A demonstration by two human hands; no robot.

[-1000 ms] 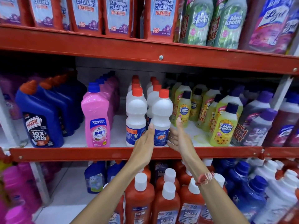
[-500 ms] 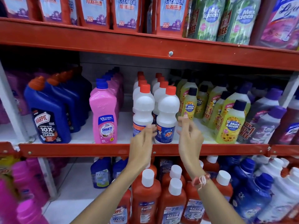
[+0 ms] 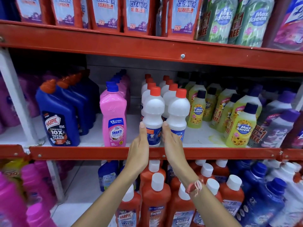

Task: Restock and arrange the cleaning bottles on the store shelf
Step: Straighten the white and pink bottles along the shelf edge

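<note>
Reaching over the red metal front rail [image 3: 98, 153] of the middle shelf, the left hand [image 3: 141, 145] lies flat against the left side of the front left white plastic bottle with the orange-red cap [image 3: 153, 110], thumb up along its label, fingers hidden behind it so their spread cannot be told; the right hand [image 3: 172, 141] sits in the narrow gap between that bottle and the front right white bottle with the same cap [image 3: 178, 113], thumb on the right bottle's label, its fingers likewise out of sight. Both bottles stand upright at the shelf's front edge, just behind the rail, long axis vertical, caps up, labels facing out, heading two rows that run back into the shelf. Open white shelf floor shows between the left white bottle and the tall pink Shakti bottle with a blue cap [image 3: 114, 118], and a wider bare patch lies to the right of the right white bottle, in front of the yellow-green Max Kleen bottles with dark caps [image 3: 241, 126]. Dark blue Harpic bottles with orange spouts [image 3: 57, 115] stand further left. The red rail of the shelf above [image 3: 147, 46] leaves clear room over the caps. Below, red-orange Bactin bottles with white caps [image 3: 155, 197] crowd under the wrists
</note>
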